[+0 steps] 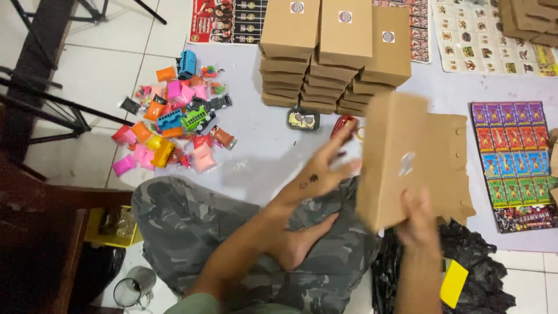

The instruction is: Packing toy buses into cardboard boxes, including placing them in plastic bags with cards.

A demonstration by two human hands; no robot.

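One camera only, worn on the head, looking steeply down over the person's lap to the floor. It sits close: the left hand (317, 177) and right hand (417, 224) fill the lower middle. Beyond the fingertips lie stacked boxes (334, 55); left of the fingers, a toy pile (174, 116). No second view shares anything.

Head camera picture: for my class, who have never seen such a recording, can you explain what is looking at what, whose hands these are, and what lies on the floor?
The single picture comes from a camera on a person's head, looking down at their own bare hands and crossed legs; no machine is involved. The right hand grips a brown cardboard box from below. The left hand is spread open beside it. Ahead stand stacks of closed brown boxes. To the left lies a heap of small bright toys and packets. On the right is a colourful card sheet.
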